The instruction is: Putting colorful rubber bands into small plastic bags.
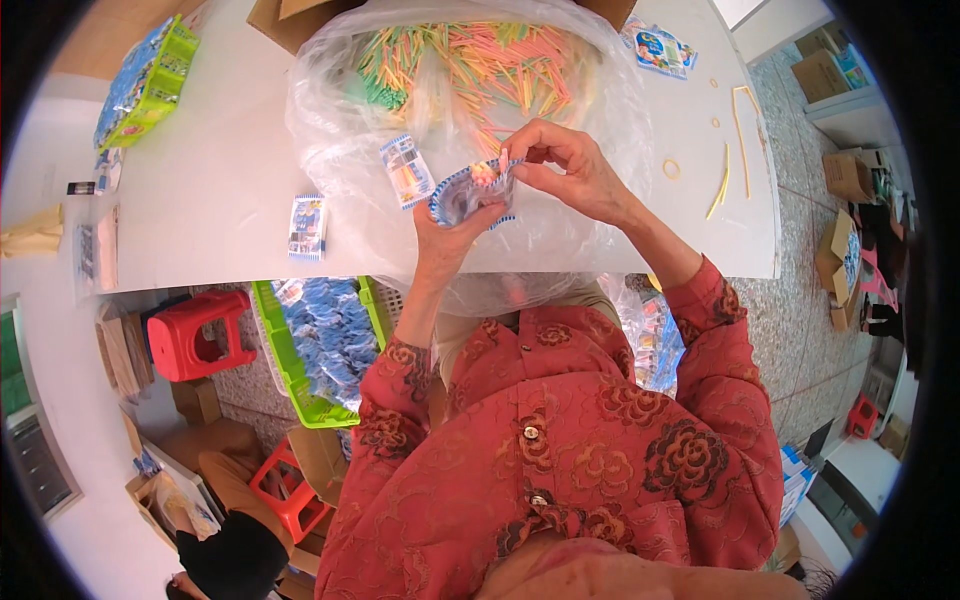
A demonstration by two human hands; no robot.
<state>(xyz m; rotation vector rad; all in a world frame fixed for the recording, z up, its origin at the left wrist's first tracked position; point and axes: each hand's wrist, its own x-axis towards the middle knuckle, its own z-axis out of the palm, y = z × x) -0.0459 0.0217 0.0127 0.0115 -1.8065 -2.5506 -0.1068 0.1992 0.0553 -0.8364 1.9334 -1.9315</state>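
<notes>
My left hand (pixel 447 240) is wrapped round a small plastic packet (pixel 460 200) with blue-and-white striped edges, holding it upright with its mouth spread. Coloured stick ends (pixel 484 174), pink and yellow, show at the packet's mouth. Thumb and finger of my right hand (pixel 565 168) are pinched at the packet's right rim; whether a stick is also between them I cannot tell. Just beyond, a heap of thin coloured sticks (pixel 520 70), pink, yellow and green, lies in a clear plastic sheet (pixel 325 120). A flat packet (pixel 405 170) rests on the sheet left of my hands.
Another packet (pixel 307 227) lies on the white table (pixel 210 190); more packets (pixel 660 50) sit far right, near rubber bands (pixel 671 169) and loose yellow sticks (pixel 720 182). A green basket (pixel 165 80) stands far left. Below are a packet-filled basket (pixel 300 385) and a red stool (pixel 190 340).
</notes>
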